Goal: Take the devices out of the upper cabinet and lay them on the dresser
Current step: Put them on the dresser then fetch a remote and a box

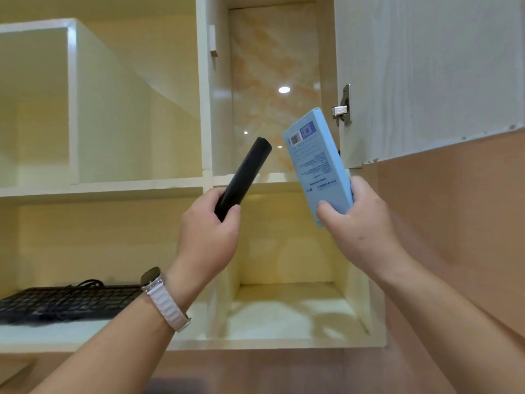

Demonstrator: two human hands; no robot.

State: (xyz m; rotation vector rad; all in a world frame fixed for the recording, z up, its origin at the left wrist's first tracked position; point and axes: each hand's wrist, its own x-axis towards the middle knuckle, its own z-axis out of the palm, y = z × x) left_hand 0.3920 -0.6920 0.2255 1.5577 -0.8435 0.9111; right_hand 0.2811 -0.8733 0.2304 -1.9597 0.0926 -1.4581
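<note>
My left hand (pixel 208 233) grips the lower end of a slim black device (pixel 244 174), which tilts up to the right in front of the upper cabinet (pixel 204 180). A light blue box (pixel 316 163) with a barcode and small print is held at its bottom by my right hand (pixel 360 223); it leans up to the left. Both items hang in the air before the open right compartment with the marbled back panel. On the lower left shelf lies a black keyboard (pixel 71 301) with its cable bunched on top.
The cabinet door (pixel 426 75) stands open at the right, its metal hinge (pixel 343 108) near the blue box. A white-strapped watch (pixel 163 297) is on my left wrist. A tan wall (pixel 454 223) fills the right side.
</note>
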